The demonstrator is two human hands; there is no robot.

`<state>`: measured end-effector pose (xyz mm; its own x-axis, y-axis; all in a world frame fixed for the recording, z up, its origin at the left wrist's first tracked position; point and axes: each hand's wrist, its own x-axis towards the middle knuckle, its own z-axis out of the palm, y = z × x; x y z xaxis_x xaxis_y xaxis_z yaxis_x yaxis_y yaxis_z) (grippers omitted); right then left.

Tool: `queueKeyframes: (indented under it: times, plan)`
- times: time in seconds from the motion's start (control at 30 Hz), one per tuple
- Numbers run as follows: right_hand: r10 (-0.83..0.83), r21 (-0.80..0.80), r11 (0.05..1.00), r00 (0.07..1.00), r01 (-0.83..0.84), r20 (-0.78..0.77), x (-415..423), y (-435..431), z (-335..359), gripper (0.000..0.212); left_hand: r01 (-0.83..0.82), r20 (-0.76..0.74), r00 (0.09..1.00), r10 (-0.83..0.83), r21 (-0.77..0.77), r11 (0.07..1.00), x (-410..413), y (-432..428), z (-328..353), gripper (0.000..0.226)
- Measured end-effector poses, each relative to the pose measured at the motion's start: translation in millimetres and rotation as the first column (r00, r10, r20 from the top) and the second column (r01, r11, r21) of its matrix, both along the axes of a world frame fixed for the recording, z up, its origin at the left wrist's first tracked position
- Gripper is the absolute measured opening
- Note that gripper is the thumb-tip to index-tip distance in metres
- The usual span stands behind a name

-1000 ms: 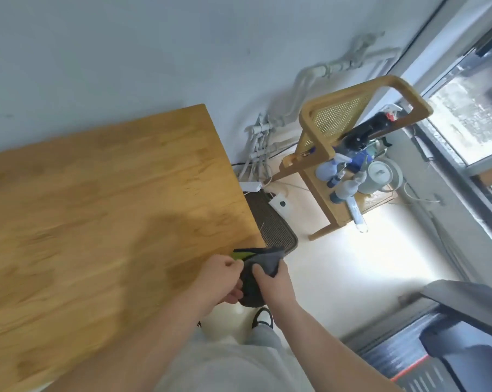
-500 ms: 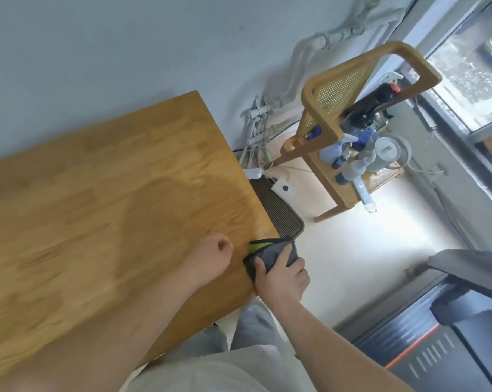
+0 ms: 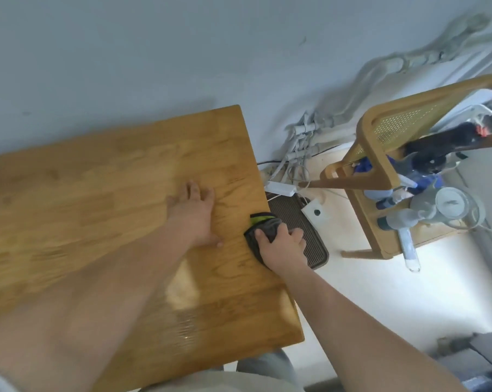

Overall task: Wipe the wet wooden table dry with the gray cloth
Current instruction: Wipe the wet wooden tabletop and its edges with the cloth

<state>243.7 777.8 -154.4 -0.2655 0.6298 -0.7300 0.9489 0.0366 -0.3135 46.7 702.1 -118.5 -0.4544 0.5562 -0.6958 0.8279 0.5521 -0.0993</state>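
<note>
The wooden table fills the left and middle of the head view, with thin wet streaks near its right side and a glossy patch near the front. My right hand grips the folded gray cloth, which has a green edge, at the table's right edge. The cloth lies partly on the wood, partly past the edge. My left hand lies flat on the tabletop with fingers spread, a little left of the cloth.
A wooden chair with spray bottles and a clear jug on its seat stands to the right. A dark ribbed mat, a white power adapter and cables lie on the floor beside the table's edge. The wall runs behind.
My left hand let go of the cloth, moved onto the tabletop and opened flat. My right hand brought the cloth up onto the table's right edge. The view shifted.
</note>
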Motion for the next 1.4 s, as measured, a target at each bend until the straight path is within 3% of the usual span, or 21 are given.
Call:
queueKeyframes:
  times: [0.1,0.23,0.43,0.77,0.93,1.07,1.23,1.4]
  plan:
    - [0.056,0.030,0.998,0.998,-0.055,-0.014,-36.0,34.1,-3.7,0.075,-0.083,0.070,0.994,0.081,0.035,0.996,-9.3,-1.3,-9.0,0.153]
    - [0.083,0.083,0.993,0.995,-0.078,-0.057,-89.4,70.2,-9.5,0.075,-0.094,0.084,0.993,0.087,0.086,0.992,-10.3,-10.7,-12.0,0.147]
    - [0.125,0.160,0.982,0.985,-0.105,-0.120,-160.4,116.8,-11.4,0.072,-0.034,0.055,0.998,0.031,0.043,0.999,-13.1,-7.5,-22.7,0.144]
    - [0.137,0.165,0.981,0.973,-0.106,-0.186,-243.4,184.3,-19.8,0.078,-0.128,0.146,0.982,0.120,0.044,0.991,-16.5,-3.0,-19.1,0.143]
    - [0.149,0.176,0.979,0.958,-0.107,-0.245,-236.3,182.5,-23.8,0.076,-0.120,0.137,0.984,0.113,0.048,0.992,-13.5,-8.2,-19.2,0.143]
    - [0.170,0.173,0.977,0.942,-0.124,-0.290,-179.9,146.4,-22.2,0.077,-0.126,0.114,0.986,0.121,0.038,0.991,-9.4,-9.6,-19.5,0.144]
    - [0.200,0.178,0.971,0.955,-0.162,-0.219,-99.9,92.4,-25.5,0.080,-0.065,0.088,0.994,0.067,-0.020,0.998,-10.2,-4.5,-18.4,0.145]
    - [0.238,0.197,0.960,0.946,-0.196,-0.219,-133.8,117.8,-24.4,0.081,-0.066,0.084,0.994,0.066,0.001,0.998,-15.1,-0.3,-17.5,0.144]
